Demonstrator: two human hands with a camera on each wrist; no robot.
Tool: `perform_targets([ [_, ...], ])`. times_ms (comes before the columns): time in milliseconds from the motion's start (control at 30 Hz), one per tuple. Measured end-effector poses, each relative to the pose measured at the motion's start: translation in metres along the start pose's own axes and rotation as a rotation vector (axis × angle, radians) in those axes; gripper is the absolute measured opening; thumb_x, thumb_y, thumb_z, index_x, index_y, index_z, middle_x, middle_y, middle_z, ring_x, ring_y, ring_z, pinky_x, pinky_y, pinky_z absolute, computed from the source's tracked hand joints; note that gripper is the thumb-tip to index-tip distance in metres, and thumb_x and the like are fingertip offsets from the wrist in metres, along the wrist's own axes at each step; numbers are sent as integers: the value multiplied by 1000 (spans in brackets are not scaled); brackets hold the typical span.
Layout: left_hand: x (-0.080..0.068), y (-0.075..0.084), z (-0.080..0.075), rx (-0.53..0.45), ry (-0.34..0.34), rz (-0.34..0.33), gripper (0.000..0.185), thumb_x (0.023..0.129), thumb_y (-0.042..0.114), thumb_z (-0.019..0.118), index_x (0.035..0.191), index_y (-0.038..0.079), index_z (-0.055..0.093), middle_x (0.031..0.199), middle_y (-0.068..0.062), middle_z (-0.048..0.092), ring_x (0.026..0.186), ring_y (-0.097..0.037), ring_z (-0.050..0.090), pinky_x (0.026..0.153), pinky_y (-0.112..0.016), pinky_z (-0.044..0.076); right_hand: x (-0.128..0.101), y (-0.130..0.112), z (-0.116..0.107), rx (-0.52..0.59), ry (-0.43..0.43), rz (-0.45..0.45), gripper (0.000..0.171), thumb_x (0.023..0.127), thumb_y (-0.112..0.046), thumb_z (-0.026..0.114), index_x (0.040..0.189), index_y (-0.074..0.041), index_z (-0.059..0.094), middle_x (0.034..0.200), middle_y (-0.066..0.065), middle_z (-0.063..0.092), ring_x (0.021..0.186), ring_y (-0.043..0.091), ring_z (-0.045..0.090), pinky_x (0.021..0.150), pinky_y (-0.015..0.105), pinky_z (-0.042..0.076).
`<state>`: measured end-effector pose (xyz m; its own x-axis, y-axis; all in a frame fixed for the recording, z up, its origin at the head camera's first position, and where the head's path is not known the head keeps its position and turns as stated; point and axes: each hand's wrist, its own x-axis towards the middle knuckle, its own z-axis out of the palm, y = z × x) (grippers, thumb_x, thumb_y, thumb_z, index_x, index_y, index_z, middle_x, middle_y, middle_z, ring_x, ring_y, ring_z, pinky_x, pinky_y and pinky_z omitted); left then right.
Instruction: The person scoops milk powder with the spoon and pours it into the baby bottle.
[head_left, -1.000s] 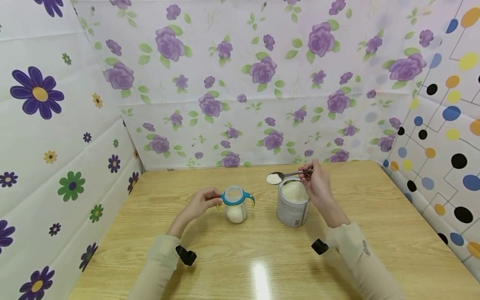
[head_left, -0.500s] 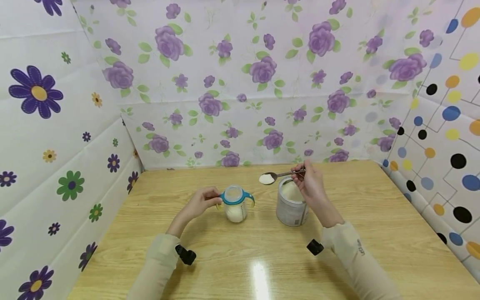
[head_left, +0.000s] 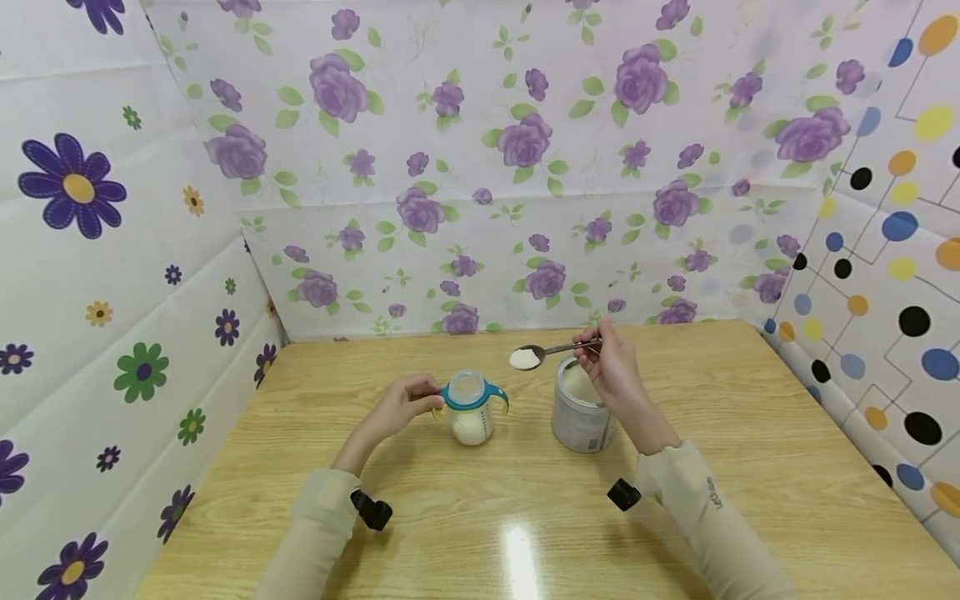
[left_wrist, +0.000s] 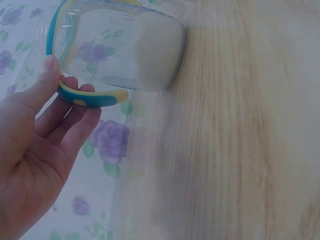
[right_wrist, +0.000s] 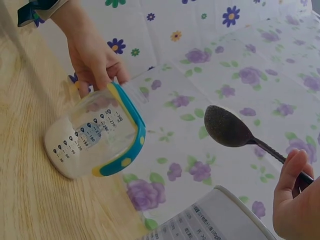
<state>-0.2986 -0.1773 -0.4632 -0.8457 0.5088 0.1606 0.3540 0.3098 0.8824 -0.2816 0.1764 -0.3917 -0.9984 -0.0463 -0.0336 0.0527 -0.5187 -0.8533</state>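
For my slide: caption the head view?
Right hand holds powder-filled spoon between can and bottle.

I sit at a small staged booth, not a lived-in room. Around my wooden tabletop [head_left: 750, 467] stand three panels draped in printed sheeting: purple roses on the back sheet [head_left: 525, 167], big bright flowers on the left sheet [head_left: 90, 250], coloured dots and lines on the right sheet [head_left: 892, 250]. Creases and fold lines run across the sheets. A black camera [head_left: 372, 510] is strapped on my left wrist, which marks this as a recording set.
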Motion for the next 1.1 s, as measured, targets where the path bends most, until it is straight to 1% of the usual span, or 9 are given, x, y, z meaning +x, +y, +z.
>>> perform_targets([
  [267, -1, 1, 0, -9, 5, -4, 14, 95, 13, 61, 102, 1, 65, 100, -28, 66, 89, -35, 65, 79, -49, 54, 1, 5, 6, -16, 5, 9, 43, 107, -34, 30, 81, -8, 54, 84, 0, 61, 64, 5, 57, 58, 11, 48],
  [467, 0, 1, 0, -5, 5, -7, 15, 95, 15, 61, 101, 2, 65, 98, -26, 67, 89, -33, 65, 79, -51, 53, 2, 9, 12, -27, 19, 18, 44, 107, -33, 31, 78, -10, 55, 81, -1, 61, 63, 5, 57, 58, 11, 48],
  [600, 0, 0, 0, 1, 7, -8, 14, 95, 15, 61, 101, 3, 65, 98, -24, 68, 88, -31, 66, 80, -52, 53, 1, 11, 15, -23, 2, 24, 44, 106, -35, 32, 79, -10, 55, 80, -1, 62, 63, 5, 58, 59, 11, 49],
  [767, 0, 0, 0, -1, 9, -7, 14, 95, 15, 61, 101, 3, 65, 98, -25, 67, 87, -29, 66, 80, -54, 52, 2, 14, 17, -36, -28, 23, 41, 106, -36, 32, 84, -9, 54, 84, -1, 62, 65, 5, 59, 59, 12, 49],
  [867, 0, 0, 0, -1, 10, -4, 14, 95, 14, 61, 101, 2, 66, 98, -25, 68, 88, -30, 66, 80, -54, 52, 3, 16, 18, -41, -29, 17, 40, 106, -34, 32, 84, -9, 53, 84, -1, 61, 65, 5, 59, 59, 12, 49],
  [967, 1, -1, 0, 3, 10, 8, 13, 95, 13, 61, 101, 2, 66, 97, -25, 68, 88, -32, 66, 79, -51, 54, 3, 18, 19, -48, -27, 11, 40, 107, -33, 31, 83, -8, 53, 83, -1, 62, 65, 6, 59, 59, 12, 49],
  [1100, 0, 0, 1, 2, 8, 18, 13, 95, 12, 61, 102, 1, 66, 97, -26, 68, 88, -35, 66, 78, -50, 54, 3, 21, 22, -60, -44, -3, 40, 107, -30, 32, 82, -8, 56, 82, -1, 63, 65, 5, 60, 60, 12, 50],
])
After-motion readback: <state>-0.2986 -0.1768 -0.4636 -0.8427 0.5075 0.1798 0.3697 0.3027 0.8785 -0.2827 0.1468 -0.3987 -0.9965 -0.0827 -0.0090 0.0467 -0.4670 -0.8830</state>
